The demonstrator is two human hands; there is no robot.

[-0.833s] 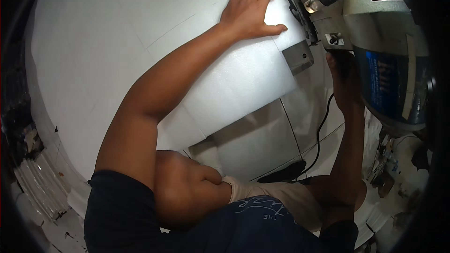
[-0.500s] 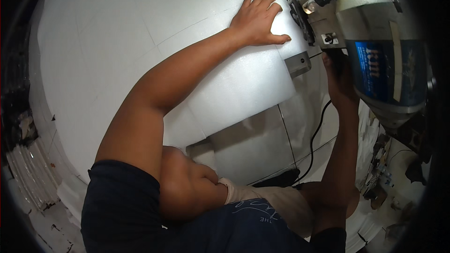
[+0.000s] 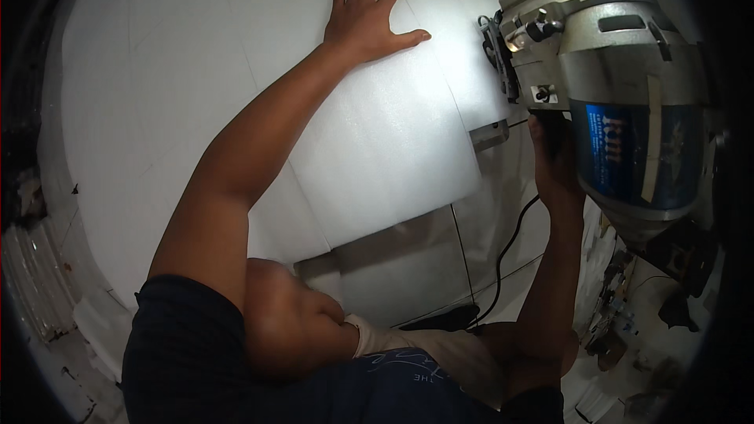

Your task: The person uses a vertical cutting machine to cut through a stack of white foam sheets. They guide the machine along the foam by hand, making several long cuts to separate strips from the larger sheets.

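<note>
A broad sheet of white, glossy foam [image 3: 393,133] lies before me, with crease or seam lines running across it. My left hand [image 3: 365,27] rests palm down on this sheet, fingers spread and thumb pointing right. To its right stands a motor-driven machine [image 3: 620,55] with a silver metal body, a blue label and a small working head [image 3: 510,55] at the sheet's right edge. My right hand [image 3: 558,165] is under the machine, closed around what looks like its dark handle [image 3: 559,129]; most of its fingers are hidden there.
A small metal plate [image 3: 492,136] sticks out below the sheet's right edge. A black cable [image 3: 503,263] curves down over the tiled floor [image 3: 404,267]. Stacked pale strips [image 3: 35,279] lie far left, and assorted loose items [image 3: 616,318] at lower right.
My left hand has slid leftward over the foam, away from the machine, still flat. My right hand keeps its place under the machine. The whole view has shifted slightly.
</note>
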